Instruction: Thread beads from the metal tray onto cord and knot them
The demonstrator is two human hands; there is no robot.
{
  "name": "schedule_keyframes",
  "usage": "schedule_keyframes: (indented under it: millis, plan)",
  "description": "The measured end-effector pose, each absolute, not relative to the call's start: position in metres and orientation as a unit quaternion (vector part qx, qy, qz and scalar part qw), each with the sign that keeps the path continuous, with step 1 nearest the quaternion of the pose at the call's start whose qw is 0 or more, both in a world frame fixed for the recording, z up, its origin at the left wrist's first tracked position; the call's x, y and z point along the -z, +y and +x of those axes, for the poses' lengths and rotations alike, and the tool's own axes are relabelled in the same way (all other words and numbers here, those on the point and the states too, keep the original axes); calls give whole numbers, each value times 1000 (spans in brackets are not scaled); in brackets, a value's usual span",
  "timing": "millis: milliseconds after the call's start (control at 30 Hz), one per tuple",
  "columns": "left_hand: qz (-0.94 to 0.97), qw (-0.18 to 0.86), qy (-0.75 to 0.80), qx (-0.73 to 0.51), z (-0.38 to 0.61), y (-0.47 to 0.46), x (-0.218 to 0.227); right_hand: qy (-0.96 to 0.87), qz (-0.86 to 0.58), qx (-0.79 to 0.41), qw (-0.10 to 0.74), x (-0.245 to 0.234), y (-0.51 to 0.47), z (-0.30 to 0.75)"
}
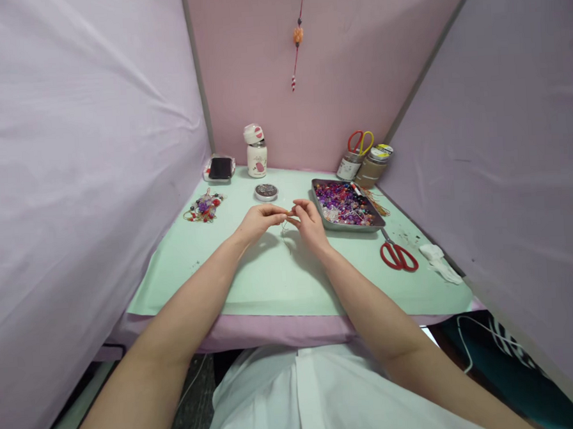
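My left hand (264,220) and my right hand (309,223) meet over the middle of the table, fingertips almost touching. Both are closed in a pinch on a thin cord (283,230), whose loose strands hang below the fingers. Any bead or knot between the fingertips is too small to make out. Just right of my right hand lies a metal tray (354,228) full of purple, red, clear and dark beads (341,202). A small round tin (266,192) of dark contents sits beyond my left hand.
Red-handled scissors (398,257) and a crumpled white tissue (440,264) lie at right. Strung beads (204,207) lie at left. Behind stand a dark phone-like slab (221,168), a white bottle (257,159) and jars (374,165). A beaded strand (297,36) hangs against the pink back wall.
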State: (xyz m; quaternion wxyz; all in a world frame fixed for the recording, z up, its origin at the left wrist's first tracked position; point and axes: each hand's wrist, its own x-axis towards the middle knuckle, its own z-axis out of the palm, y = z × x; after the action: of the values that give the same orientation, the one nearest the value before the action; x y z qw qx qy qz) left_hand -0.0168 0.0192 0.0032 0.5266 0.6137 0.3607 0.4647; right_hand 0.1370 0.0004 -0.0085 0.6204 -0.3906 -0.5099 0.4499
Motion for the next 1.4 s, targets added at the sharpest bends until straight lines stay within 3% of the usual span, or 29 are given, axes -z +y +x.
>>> schedule_keyframes:
  millis: [267,633,1167,1400]
  plan:
    - [635,478,395,-461,-15,18,-3,-458,-405,-584,534,11,1,134]
    - [635,495,398,-441,-14,13,-8,-617,-424,-331,574,7,-5,138]
    - [584,478,440,-487,-15,15,-9,-635,-461,-314,534,9,-4,139]
    - [516,535,402,-534,-13,20,-6,-626,-459,-315,546,3,-8,139]
